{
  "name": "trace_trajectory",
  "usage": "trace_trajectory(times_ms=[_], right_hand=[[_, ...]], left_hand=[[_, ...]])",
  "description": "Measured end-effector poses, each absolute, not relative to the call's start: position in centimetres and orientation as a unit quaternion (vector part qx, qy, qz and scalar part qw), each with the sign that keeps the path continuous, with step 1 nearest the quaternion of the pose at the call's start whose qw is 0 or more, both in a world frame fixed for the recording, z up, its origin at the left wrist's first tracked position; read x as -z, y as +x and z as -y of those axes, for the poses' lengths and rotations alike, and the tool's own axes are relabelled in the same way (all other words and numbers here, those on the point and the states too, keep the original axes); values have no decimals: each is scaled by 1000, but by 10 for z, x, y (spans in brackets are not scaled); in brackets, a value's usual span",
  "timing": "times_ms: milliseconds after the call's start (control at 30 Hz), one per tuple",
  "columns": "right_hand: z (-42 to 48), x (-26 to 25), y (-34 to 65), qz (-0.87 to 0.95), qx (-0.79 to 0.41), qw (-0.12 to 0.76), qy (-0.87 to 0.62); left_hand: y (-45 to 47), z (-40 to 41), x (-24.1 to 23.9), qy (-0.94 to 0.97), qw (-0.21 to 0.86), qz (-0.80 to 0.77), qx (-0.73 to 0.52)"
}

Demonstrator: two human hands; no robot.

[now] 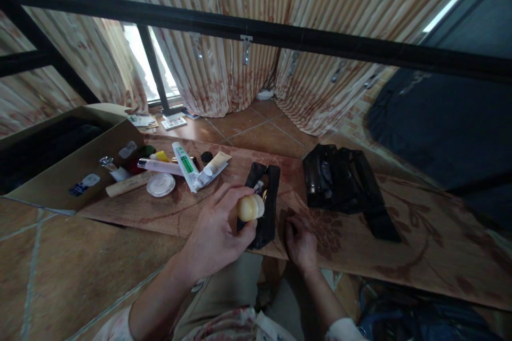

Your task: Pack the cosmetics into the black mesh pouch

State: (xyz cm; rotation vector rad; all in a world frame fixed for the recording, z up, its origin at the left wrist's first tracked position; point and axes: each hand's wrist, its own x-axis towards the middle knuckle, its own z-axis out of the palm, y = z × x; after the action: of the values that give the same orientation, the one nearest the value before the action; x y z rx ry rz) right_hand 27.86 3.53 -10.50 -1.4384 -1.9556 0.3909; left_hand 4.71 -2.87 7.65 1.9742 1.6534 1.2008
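My left hand (216,234) is raised above the mat and pinches a small pale yellow rounded jar (250,207) between thumb and fingers. Just behind the jar lies a narrow black open pouch (269,192) on the patterned mat (400,234). My right hand (299,240) rests low on the mat beside the pouch, fingers curled under, and I cannot make out anything in it. A larger black bag (340,181) with a strap lies to the right.
Several toiletries lie at the mat's left end: a white tube with green print (184,164), a beige tube (216,162), a round clear lid (160,184), a wooden stick (128,184). A flattened cardboard box (72,170) is at left. Curtains and a black rail stand behind.
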Motion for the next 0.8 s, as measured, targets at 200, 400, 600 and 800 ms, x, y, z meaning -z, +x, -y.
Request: trace_trajectory(times_ms=[200, 400, 600, 800], right_hand=[[-35, 106, 280, 750, -156, 325, -554], [-36, 107, 280, 751, -153, 320, -558], [-35, 108, 280, 746, -154, 322, -561], [-36, 107, 280, 749, -151, 329, -555]], left_hand=[[44, 30, -75, 679, 122, -586, -425], [36, 34, -70, 673, 149, -582, -432], [29, 39, -58, 666, 173, -568, -451], [27, 38, -54, 667, 175, -562, -456]])
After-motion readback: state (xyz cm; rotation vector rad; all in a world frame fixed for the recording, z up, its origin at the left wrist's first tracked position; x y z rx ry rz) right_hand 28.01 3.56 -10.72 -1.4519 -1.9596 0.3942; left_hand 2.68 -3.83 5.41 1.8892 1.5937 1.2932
